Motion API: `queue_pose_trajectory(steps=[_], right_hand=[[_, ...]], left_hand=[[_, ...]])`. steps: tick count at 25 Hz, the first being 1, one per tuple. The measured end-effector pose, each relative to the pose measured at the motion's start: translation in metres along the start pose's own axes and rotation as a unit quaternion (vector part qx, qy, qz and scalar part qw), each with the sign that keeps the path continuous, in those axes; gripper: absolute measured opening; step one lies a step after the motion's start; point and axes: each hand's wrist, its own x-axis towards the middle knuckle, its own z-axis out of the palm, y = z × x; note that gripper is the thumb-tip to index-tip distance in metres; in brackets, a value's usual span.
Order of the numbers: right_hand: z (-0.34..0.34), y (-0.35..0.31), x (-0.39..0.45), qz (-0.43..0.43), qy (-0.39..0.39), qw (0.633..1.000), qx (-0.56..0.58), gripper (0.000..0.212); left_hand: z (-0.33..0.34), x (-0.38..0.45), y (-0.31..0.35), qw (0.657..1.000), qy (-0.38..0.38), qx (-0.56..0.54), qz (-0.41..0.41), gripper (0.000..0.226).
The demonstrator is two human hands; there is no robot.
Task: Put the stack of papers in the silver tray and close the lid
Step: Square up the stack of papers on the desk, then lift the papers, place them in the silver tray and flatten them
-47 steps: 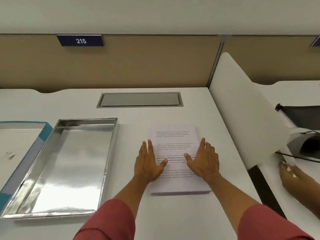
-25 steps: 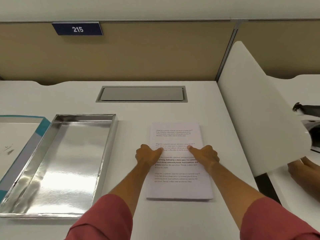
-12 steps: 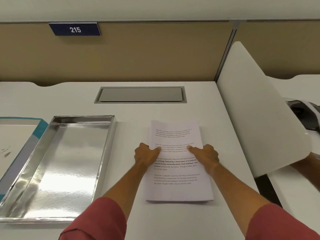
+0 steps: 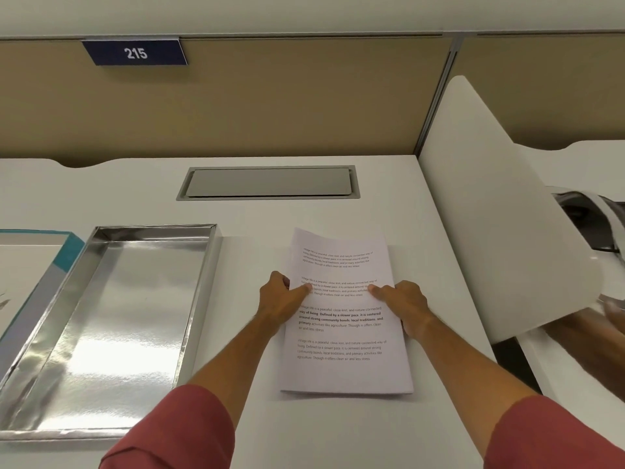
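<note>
Head view: stack of papers (image 4: 341, 333) between both hands, left (image 4: 280, 301) and right (image 4: 402, 304) pinching its side edges.

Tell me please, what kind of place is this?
Probably an open-plan office workstation: a white desk with a cable hatch, tan partition panels behind, and a numbered sign reading 215.

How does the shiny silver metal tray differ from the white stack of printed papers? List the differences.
The shiny silver metal tray is reflective with raised walls; the white stack of printed papers is matte, flat, and carries black text. The tray lies untouched on the left; the papers are gripped by the left hand and right hand, far edge lifting. The tray is larger. Both are rectangular and lie lengthwise on the white desk.
</note>
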Motion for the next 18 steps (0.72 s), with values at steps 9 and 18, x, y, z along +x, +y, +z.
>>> queue_pose_trajectory(steps=[9,18], right_hand=[[-0.011,-0.003,0.003,0.020,-0.056,0.996,0.067,0.014],[-0.023,-0.046,-0.024,-0.172,-0.048,0.980,0.093,0.009]], left_hand=[[-0.016,0.014,-0.011,0.987,-0.043,-0.138,-0.065,0.050],[-0.053,-0.016,0.033,0.984,-0.023,-0.139,0.108,0.024]])
